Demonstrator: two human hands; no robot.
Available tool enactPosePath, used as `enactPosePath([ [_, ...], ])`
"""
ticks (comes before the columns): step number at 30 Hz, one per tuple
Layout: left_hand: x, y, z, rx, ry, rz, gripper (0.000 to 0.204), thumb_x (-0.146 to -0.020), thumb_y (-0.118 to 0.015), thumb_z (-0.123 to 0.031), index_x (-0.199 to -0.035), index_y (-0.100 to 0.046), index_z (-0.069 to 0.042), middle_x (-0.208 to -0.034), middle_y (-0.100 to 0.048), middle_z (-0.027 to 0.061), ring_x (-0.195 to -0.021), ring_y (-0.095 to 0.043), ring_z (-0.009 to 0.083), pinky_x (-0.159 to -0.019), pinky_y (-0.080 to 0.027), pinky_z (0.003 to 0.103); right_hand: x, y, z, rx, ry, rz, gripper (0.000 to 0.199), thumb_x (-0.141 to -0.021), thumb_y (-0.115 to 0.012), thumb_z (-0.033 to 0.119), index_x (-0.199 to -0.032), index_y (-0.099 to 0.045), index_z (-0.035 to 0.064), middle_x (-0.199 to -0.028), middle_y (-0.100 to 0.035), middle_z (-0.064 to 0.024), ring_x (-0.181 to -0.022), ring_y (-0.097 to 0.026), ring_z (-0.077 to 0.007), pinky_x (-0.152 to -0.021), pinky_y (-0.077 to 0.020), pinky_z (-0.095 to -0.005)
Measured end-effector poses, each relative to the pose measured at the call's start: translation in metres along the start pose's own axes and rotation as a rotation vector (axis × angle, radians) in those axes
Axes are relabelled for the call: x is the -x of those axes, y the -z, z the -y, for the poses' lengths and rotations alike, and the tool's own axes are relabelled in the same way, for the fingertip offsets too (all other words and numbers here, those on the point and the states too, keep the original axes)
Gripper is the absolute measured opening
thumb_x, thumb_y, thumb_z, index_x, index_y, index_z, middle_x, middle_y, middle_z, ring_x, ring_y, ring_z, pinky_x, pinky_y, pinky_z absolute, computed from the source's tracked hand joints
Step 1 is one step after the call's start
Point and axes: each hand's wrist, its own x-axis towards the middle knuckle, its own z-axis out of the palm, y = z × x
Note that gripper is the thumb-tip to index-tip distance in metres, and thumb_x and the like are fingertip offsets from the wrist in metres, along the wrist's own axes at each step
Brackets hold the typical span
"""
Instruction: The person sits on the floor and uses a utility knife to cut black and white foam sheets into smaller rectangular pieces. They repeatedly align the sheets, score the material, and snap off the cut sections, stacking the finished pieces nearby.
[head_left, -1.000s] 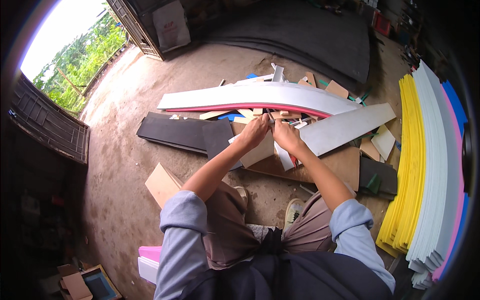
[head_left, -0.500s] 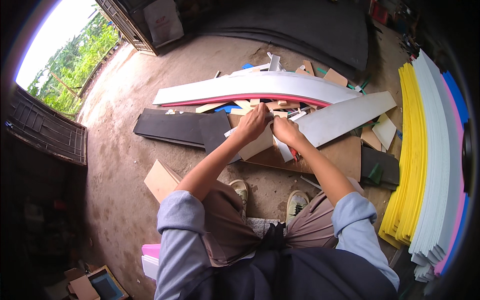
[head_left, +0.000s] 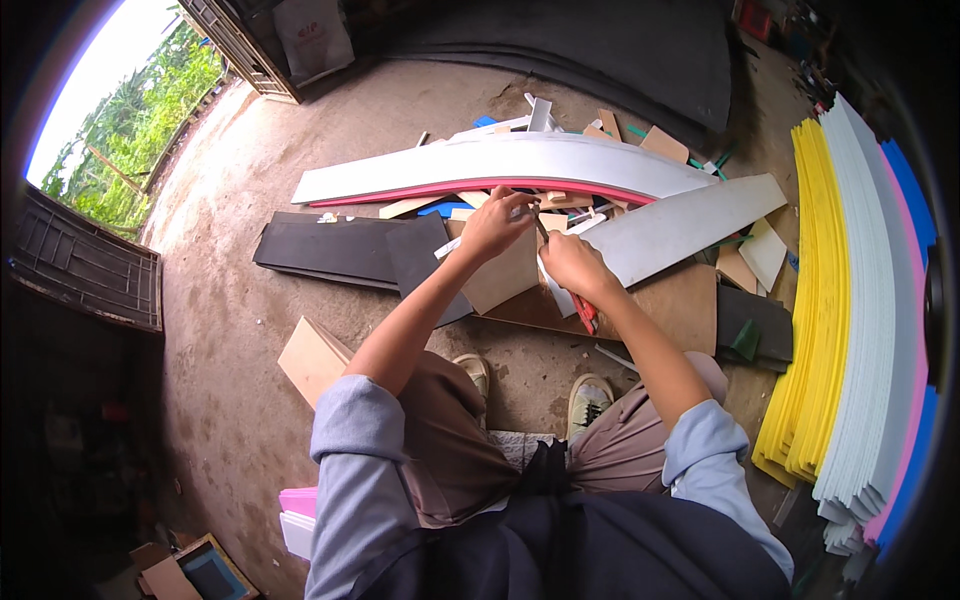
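My right hand (head_left: 574, 264) is closed around a hand tool with red handles (head_left: 586, 314), which looks like pliers. Its narrow dark metal end (head_left: 542, 222) sticks out past my thumb side toward my left hand. My left hand (head_left: 495, 226) has its fingers curled in a pinch close to that metal end; whatever sits in the fingertips is too small to make out. Beneath both hands lie a beige sheet (head_left: 505, 270) and a brown board (head_left: 665, 312). A long pale grey panel (head_left: 690, 232) reaches off to the right of my right hand.
Beyond my hands lies a long curved white panel (head_left: 480, 160) with a red layer under it, amid loose offcuts. Black sheets (head_left: 325, 252) lie at left, a beige block (head_left: 312, 360) nearer me. Tall stacks of yellow sheets (head_left: 815, 300) and pale blue sheets (head_left: 875, 320) stand at right.
My hands have drawn slightly apart, and the tool's metal end now shows between them. More of the red handles shows below my right hand. The whole view has shifted a little.
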Motion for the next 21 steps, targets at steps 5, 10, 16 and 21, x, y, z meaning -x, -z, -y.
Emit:
enactPosePath([
  [5,-0.004,0.002,0.004,0.075,-0.092,-0.075,0.027,-0.078,-0.057,-0.028,-0.099,-0.059,-0.013,-0.1,-0.056,0.0083,-0.086,-0.057,0.0272,-0.074,-0.045,0.036,-0.006,-0.001,0.004,0.032,0.002,-0.003,0.026,-0.081,-0.043,0.018,-0.087,-0.055,-0.0043,-0.083,-0.06,-0.0255,-0.081,-0.059,-0.0394,-0.072,-0.0471,-0.0467],
  [10,-0.005,0.002,0.002,0.119,-0.142,-0.175,0.018,-0.073,-0.063,-0.016,-0.089,-0.062,-0.008,-0.088,-0.059,0.0081,-0.078,-0.058,0.0276,-0.069,-0.045,0.035,-0.011,-0.002,0.004,0.024,-0.005,0.033,0.03,-0.081,-0.043,0.02,-0.087,-0.055,-0.0067,-0.088,-0.057,-0.0296,-0.086,-0.056,-0.043,-0.076,-0.0442,-0.0468],
  [16,-0.001,0.003,0.005,0.179,-0.147,-0.243,0.013,-0.071,-0.064,-0.014,-0.081,-0.066,-0.007,-0.079,-0.059,0.0098,-0.071,-0.058,0.0272,-0.066,-0.045,0.035,-0.018,-0.006,0.004,-0.026,-0.021,0.075,0.029,-0.078,-0.044,0.019,-0.085,-0.056,-0.0066,-0.089,-0.057,-0.0289,-0.087,-0.056,-0.0422,-0.077,-0.0438,-0.0461],
  [21,0.006,-0.001,-0.004,0.172,-0.19,-0.165,0.013,-0.07,-0.065,-0.015,-0.081,-0.066,-0.007,-0.078,-0.058,0.01,-0.07,-0.059,0.027,-0.065,-0.045,0.035,-0.04,-0.026,-0.006,0.078,-0.085,0.142,0.03,-0.081,-0.042,0.019,-0.095,-0.058,-0.0012,-0.096,-0.059,-0.0221,-0.093,-0.057,-0.0352,-0.078,-0.0454,-0.0435],
])
